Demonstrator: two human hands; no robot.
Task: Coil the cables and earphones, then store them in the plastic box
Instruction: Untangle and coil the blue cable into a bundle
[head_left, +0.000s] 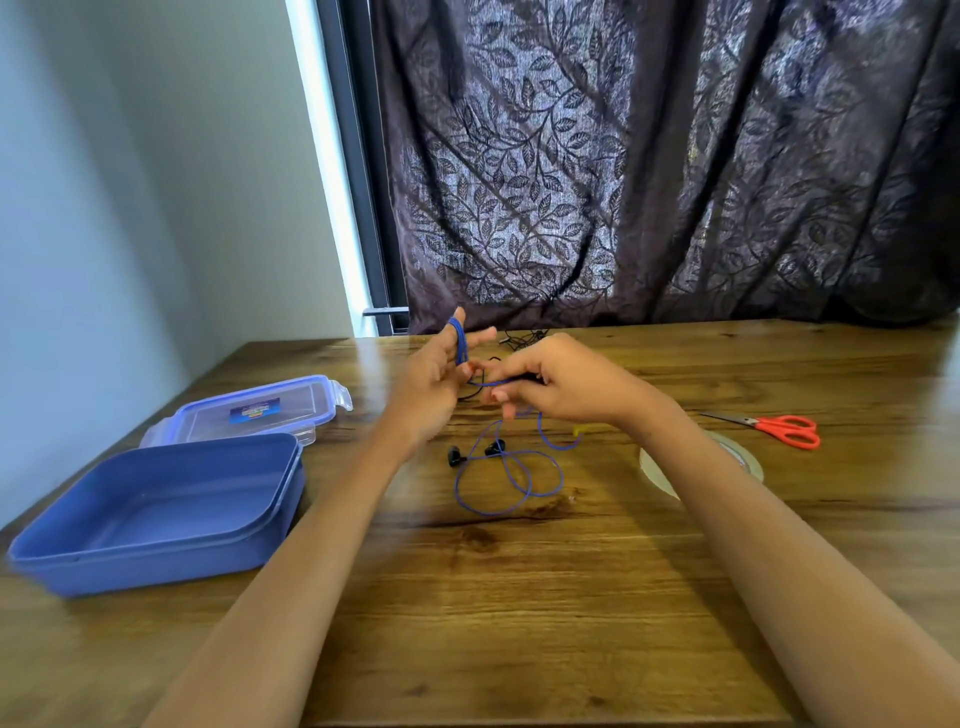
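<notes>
Wooden counter (519, 597) fills the lower view, with a dark leaf-patterned curtain (675, 156) hanging behind it. We see two bare forearms reaching in from below. The left hand (436, 387) is raised above the counter, its fingers (483, 335) straight and spread, and several turns of the blue earphone cable (460, 347) are wound round one upright finger. Just beside it, the right hand (566, 389) has its fingers (498, 396) pressed together, pinching the same cable where it leaves the coil. From that pinch the rest of the cable drops to the counter in loose loops (not yet wound), ending at two black earbuds (454, 457) below the hands.

At the left stands the open blue plastic box (156, 566), with its clear lid (260, 410) lying behind it. We also see a thin black cable (524, 338) near the curtain, red-handled scissors (784, 430) at the right, and a roll of tape (657, 470) partly under the right forearm.
</notes>
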